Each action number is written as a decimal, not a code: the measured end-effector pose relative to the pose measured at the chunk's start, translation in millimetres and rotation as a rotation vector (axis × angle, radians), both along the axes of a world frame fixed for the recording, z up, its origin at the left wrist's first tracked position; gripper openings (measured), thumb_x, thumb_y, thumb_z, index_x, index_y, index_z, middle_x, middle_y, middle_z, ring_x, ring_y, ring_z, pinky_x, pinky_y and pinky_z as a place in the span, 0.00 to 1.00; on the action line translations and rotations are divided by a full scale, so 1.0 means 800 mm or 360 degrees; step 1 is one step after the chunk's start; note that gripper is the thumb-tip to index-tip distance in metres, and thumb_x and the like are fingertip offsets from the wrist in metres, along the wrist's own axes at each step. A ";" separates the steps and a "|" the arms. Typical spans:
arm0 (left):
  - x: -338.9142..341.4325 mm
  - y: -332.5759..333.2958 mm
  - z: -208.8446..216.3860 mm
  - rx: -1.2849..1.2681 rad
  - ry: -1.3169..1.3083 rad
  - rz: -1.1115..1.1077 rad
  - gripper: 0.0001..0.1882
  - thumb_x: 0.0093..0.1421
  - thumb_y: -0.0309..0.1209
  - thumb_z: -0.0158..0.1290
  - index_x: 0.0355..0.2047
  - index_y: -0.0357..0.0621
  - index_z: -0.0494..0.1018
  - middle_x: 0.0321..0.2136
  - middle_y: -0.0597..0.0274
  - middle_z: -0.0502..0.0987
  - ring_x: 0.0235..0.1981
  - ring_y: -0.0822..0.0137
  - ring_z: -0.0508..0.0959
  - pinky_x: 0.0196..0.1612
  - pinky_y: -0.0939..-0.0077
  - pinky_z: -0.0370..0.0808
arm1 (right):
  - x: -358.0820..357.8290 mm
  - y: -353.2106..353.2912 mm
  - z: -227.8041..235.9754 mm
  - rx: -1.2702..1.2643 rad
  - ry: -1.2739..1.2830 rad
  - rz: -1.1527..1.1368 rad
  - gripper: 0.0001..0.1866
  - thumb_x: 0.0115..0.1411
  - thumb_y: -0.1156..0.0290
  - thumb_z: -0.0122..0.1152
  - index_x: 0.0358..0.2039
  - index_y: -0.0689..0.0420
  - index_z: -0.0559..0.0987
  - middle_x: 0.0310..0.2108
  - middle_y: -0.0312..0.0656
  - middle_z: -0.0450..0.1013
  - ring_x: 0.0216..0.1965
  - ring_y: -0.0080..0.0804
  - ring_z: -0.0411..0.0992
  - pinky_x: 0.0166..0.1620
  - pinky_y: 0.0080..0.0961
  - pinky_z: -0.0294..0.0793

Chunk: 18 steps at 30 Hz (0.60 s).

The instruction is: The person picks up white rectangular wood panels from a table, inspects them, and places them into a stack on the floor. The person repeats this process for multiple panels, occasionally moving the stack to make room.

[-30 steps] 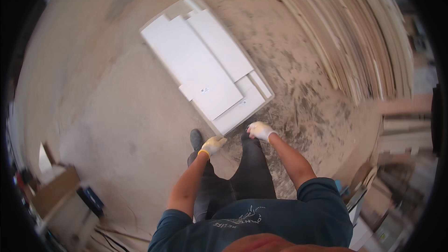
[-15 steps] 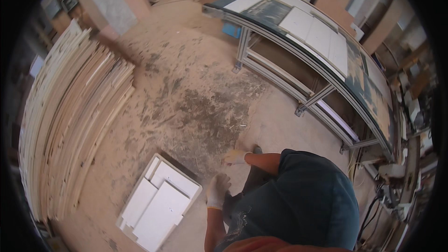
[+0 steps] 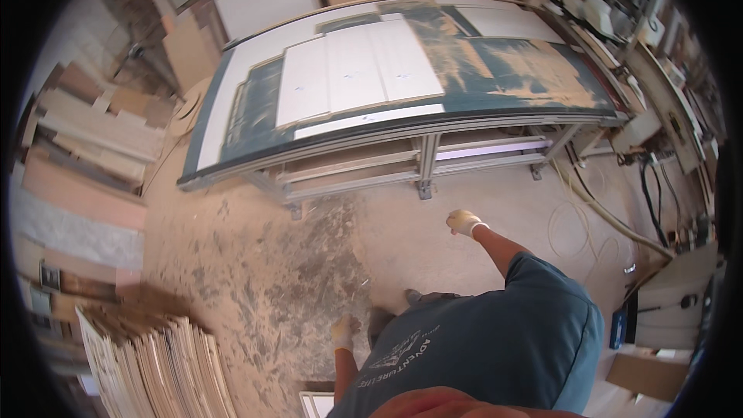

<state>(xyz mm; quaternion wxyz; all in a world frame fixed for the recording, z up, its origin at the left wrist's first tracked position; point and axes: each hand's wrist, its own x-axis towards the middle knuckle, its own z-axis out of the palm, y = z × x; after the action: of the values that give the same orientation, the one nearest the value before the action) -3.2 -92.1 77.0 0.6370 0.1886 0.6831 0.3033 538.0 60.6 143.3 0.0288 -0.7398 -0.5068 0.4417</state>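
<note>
The right hand (image 3: 465,222), gloved and closed on nothing, is hanging mid-frame near the table (image 3: 232,120). The left hand (image 3: 344,332), lower down, is hanging over the floor (image 3: 255,263); its grip is unclear.

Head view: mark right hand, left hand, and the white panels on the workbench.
right hand (image 3: 465,222): head view, back of the gloved hand.
left hand (image 3: 344,332): head view, middle of the gloved hand.
white panels (image 3: 352,70): head view, centre of the middle panel.

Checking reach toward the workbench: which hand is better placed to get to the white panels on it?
Probably the right hand: it is raised and stretched forward toward the workbench with the white panels. The left hand hangs low beside the body, farther away. Both look empty.
</note>
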 end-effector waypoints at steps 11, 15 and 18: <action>0.117 0.425 -0.035 0.0340 0.0191 -0.0805 0.15 0.66 0.36 0.52 0.38 0.36 0.81 0.30 0.57 0.82 0.28 0.65 0.82 0.30 0.69 0.76 | 0.034 0.148 0.038 0.0342 0.0161 -0.0466 0.21 0.65 0.70 0.50 0.55 0.59 0.80 0.39 0.44 0.84 0.44 0.37 0.83 0.50 0.31 0.79; 0.244 0.585 0.019 0.0929 0.0313 -0.1037 0.16 0.70 0.38 0.52 0.40 0.37 0.81 0.31 0.57 0.83 0.26 0.67 0.81 0.30 0.68 0.76 | 0.089 0.206 0.064 0.0455 0.0043 -0.0636 0.21 0.64 0.67 0.53 0.55 0.57 0.81 0.41 0.47 0.84 0.46 0.41 0.82 0.53 0.34 0.78; 0.351 0.707 0.067 0.0791 0.0117 -0.1250 0.17 0.72 0.40 0.51 0.46 0.40 0.80 0.34 0.57 0.85 0.23 0.69 0.80 0.25 0.72 0.75 | 0.122 0.217 0.062 0.0467 0.0126 -0.0890 0.21 0.63 0.67 0.55 0.55 0.57 0.81 0.42 0.48 0.84 0.46 0.42 0.82 0.53 0.34 0.78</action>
<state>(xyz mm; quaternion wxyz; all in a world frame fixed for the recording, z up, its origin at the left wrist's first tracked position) 277.5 473.4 130.7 0.6145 0.5905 0.4888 0.1866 635.9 234.6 193.1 0.2752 -0.8206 -0.3406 0.3673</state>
